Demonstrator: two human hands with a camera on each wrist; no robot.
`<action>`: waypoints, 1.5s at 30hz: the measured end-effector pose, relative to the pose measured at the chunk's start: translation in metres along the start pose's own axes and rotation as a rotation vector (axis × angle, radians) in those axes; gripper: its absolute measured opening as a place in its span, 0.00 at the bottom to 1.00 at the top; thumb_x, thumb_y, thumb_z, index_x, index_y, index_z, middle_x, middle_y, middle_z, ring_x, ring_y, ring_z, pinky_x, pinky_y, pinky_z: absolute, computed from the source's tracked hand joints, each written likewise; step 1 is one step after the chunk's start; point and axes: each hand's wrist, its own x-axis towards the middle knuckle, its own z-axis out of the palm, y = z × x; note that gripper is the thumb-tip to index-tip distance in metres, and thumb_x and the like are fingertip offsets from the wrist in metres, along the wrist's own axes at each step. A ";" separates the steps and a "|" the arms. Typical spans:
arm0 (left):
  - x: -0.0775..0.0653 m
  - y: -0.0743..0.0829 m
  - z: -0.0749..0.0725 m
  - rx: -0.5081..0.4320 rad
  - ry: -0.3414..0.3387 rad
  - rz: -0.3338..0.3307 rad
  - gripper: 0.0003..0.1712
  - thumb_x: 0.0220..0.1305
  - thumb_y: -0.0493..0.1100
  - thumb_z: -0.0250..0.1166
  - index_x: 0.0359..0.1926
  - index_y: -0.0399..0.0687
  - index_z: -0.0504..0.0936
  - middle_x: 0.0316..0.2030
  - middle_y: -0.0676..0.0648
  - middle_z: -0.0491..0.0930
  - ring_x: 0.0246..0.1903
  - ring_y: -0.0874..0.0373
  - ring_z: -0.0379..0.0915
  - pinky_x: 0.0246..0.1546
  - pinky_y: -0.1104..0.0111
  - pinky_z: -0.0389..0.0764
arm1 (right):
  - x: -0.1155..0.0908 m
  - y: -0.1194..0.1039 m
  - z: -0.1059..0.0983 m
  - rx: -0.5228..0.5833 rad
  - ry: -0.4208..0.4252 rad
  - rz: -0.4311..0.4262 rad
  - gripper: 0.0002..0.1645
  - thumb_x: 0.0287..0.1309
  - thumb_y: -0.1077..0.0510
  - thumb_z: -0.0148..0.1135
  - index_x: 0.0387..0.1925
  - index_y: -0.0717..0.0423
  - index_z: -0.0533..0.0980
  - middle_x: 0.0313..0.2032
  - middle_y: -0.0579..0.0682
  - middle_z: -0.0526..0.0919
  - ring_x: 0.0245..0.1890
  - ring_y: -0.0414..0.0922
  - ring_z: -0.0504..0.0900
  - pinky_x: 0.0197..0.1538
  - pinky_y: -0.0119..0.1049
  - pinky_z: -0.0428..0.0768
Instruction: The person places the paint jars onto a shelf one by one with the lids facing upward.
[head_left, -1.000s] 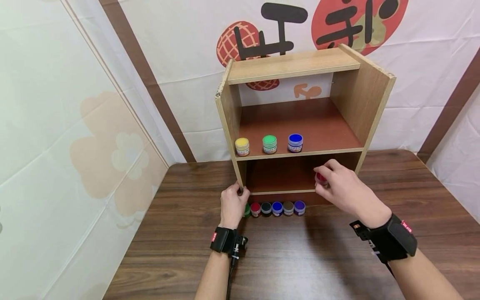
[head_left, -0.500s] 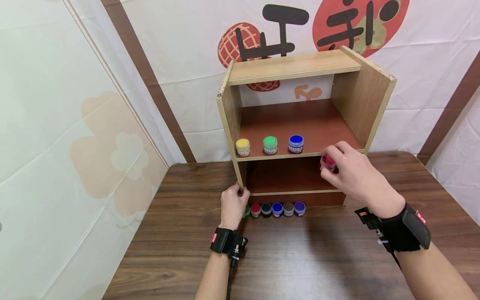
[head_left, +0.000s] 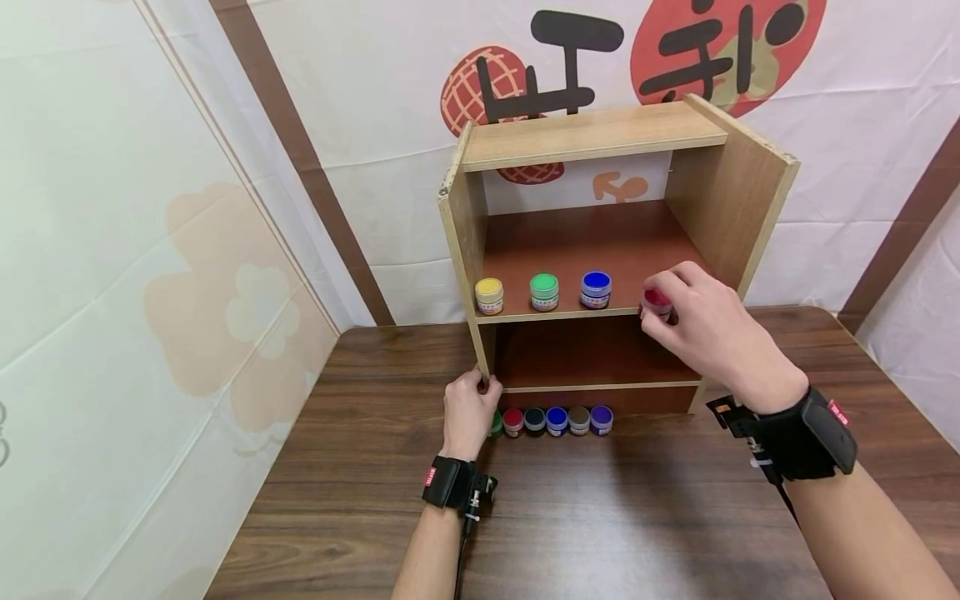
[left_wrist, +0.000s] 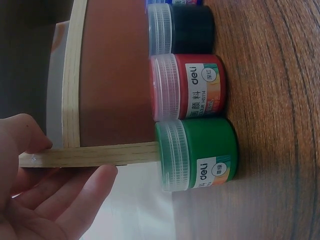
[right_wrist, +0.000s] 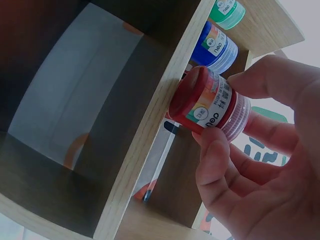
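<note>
Between thumb and fingers, my right hand (head_left: 708,329) holds a red paint jar (right_wrist: 205,102) at the front edge of the upper shelf (head_left: 585,250), right of a blue paint jar (head_left: 596,290). Green (head_left: 544,292) and yellow (head_left: 490,296) paint jars stand farther left on that shelf. My left hand (head_left: 468,412) grips the lower front edge of the wooden shelf unit's left side panel (left_wrist: 110,155), thumb on one side and fingers on the other. Just beside it on the table is a dark green paint jar (left_wrist: 210,152), partly hidden in the head view.
A row of paint jars, among them red (head_left: 513,422), black (head_left: 535,421), blue (head_left: 557,421), brown (head_left: 578,420) and purple (head_left: 602,420), stands on the wooden table (head_left: 555,517) along the unit's base. Behind the unit hangs a printed white cloth (head_left: 375,125).
My right hand has lifted the red paint jar from in front of the lower compartment up to the upper shelf's front edge. My left hand keeps its grip on the side panel.
</note>
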 end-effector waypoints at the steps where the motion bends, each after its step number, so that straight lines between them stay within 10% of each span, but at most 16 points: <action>1: 0.000 -0.001 0.000 -0.001 0.002 0.003 0.10 0.62 0.38 0.59 0.24 0.43 0.78 0.18 0.47 0.76 0.13 0.63 0.63 0.13 0.75 0.61 | 0.001 0.000 0.000 0.002 -0.008 0.008 0.12 0.54 0.62 0.63 0.42 0.61 0.77 0.39 0.61 0.77 0.36 0.53 0.77 0.37 0.50 0.80; 45: 0.001 -0.001 0.000 0.002 -0.004 0.011 0.10 0.62 0.38 0.59 0.23 0.44 0.76 0.18 0.49 0.74 0.16 0.62 0.63 0.15 0.75 0.60 | 0.020 0.008 0.013 0.006 -0.047 0.126 0.15 0.59 0.59 0.59 0.47 0.63 0.77 0.43 0.64 0.76 0.40 0.58 0.77 0.44 0.54 0.78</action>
